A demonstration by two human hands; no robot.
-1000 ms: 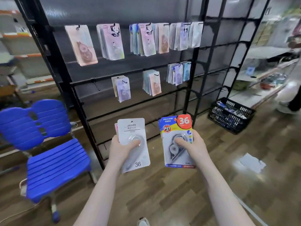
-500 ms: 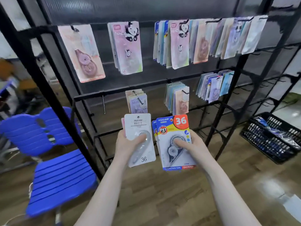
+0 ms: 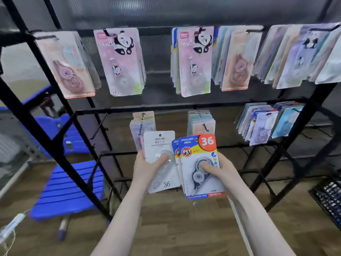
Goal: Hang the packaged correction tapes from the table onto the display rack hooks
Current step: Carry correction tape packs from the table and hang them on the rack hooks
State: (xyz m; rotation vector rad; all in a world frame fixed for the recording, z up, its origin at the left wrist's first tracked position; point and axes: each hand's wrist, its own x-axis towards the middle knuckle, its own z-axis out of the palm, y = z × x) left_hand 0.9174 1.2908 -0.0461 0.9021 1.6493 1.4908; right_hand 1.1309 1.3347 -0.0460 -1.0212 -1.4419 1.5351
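Two hands hold packs of correction tape before a black rack (image 3: 184,108)
Left hand (image 3: 145,169) grips a white pack (image 3: 160,145); right hand (image 3: 221,170) grips blue packs (image 3: 199,150)

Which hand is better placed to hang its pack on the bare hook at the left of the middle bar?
Probably left: the left hand, gripping the white pack, is nearer the bare hook.

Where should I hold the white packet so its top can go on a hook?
Probably by the lower half, from below, as the left hand holds the white packet now. It stands upright, so the flat top edge stays free for a hook.
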